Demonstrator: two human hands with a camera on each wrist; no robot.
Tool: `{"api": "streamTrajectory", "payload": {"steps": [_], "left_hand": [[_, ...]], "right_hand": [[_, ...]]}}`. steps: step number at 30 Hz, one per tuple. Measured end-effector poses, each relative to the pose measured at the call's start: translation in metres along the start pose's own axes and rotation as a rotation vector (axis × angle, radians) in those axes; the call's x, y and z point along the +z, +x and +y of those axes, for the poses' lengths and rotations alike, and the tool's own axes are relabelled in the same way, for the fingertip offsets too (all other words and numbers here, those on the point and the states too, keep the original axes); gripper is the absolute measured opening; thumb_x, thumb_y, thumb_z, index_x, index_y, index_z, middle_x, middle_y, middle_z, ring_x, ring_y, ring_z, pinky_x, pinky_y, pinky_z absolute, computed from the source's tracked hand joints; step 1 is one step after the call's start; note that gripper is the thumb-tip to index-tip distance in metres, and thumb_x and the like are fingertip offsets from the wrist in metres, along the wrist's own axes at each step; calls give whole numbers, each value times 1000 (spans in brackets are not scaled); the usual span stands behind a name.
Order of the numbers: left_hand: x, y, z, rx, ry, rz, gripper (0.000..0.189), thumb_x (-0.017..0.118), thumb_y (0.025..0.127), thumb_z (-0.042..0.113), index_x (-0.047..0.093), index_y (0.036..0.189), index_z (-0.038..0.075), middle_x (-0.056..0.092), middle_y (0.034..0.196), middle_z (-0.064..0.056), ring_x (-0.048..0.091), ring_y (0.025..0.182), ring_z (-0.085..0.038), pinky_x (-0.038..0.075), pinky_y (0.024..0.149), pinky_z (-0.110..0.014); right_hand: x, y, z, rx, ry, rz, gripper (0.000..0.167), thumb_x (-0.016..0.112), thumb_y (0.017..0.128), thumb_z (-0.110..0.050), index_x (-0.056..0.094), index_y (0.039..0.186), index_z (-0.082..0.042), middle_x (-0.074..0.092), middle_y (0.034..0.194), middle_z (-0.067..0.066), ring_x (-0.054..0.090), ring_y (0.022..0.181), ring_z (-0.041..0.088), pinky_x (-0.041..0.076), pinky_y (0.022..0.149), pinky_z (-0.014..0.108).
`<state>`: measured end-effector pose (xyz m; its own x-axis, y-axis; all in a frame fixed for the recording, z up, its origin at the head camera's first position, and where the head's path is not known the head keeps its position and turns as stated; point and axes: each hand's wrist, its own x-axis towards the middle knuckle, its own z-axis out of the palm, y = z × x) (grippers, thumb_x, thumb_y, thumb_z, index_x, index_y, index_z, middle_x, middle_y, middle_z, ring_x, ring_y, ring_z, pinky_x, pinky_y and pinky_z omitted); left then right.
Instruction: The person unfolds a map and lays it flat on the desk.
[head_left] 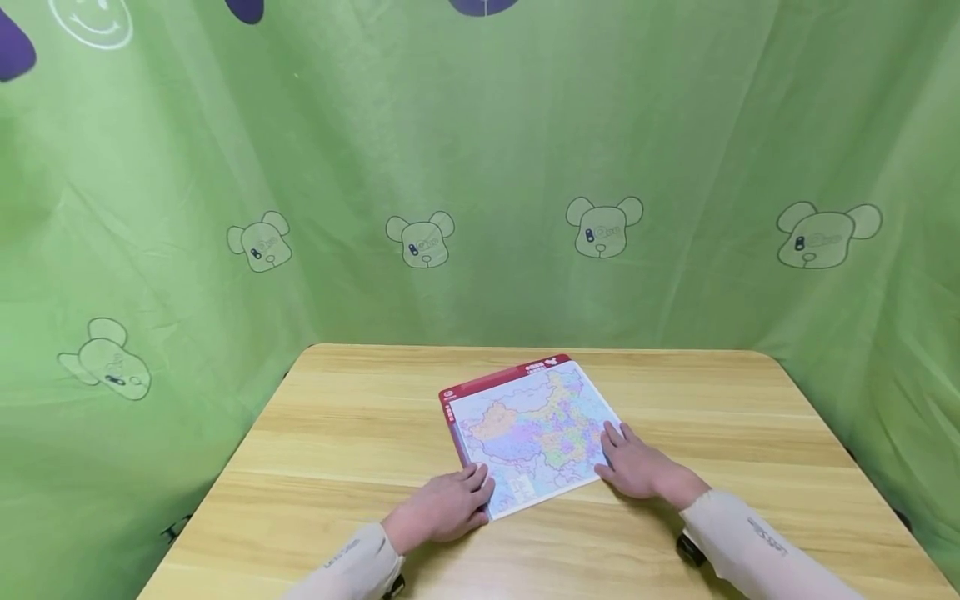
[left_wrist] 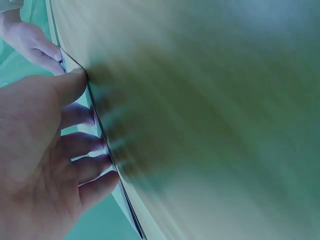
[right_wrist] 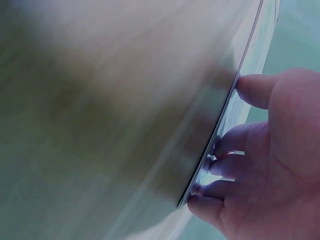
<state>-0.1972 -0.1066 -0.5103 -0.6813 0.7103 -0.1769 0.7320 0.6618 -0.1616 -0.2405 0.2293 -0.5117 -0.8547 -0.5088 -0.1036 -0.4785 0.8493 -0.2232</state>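
Observation:
A thin, flat map board (head_left: 532, 437) lies slightly turned on the table, with a coloured map of China and a red band along its far and left edges. At its near left corner my left hand (head_left: 450, 504) rests with the fingers over the board. My right hand (head_left: 637, 467) lies on the right edge near the near right corner. In the left wrist view, the thumb and fingertips of the left hand (left_wrist: 45, 150) touch along the board's thin edge. The right wrist view has the right hand (right_wrist: 280, 155) with its fingers fairly extended, fingertips on the edge.
The light wooden table (head_left: 337, 425) has rounded far corners. A green curtain (head_left: 510, 292) with bear-head prints hangs behind and on both sides. Light sleeves with dark wrist straps cover both forearms.

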Motion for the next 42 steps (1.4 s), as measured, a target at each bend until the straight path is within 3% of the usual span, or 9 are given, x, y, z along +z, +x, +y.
{"api": "streamTrajectory", "payload": {"steps": [11,24,42], "left_hand": [[-6,0,11,22,24,2,53,43,99,43,43,143,13,39,146,-10,37,134,-22,34,107,-30],[-6,2,23,101,105,83,48,42,100,41,47,141,16,45,142,-9,42,130,-20,37,105,-28],[-8,4,39,133,95,71,48,40,100,42,46,142,18,44,144,-9,41,131,-19,35,106,-27]], "right_hand": [[-2,4,5,8,-12,-15,62,46,99,-28,34,132,23,22,142,41,17,130,58,19,108,60],[-5,11,11,26,18,-26,60,45,99,-26,32,133,23,19,143,41,14,129,60,19,107,62],[-7,22,17,47,-7,-31,59,45,99,-26,33,134,20,21,145,38,16,130,59,20,107,62]]}}
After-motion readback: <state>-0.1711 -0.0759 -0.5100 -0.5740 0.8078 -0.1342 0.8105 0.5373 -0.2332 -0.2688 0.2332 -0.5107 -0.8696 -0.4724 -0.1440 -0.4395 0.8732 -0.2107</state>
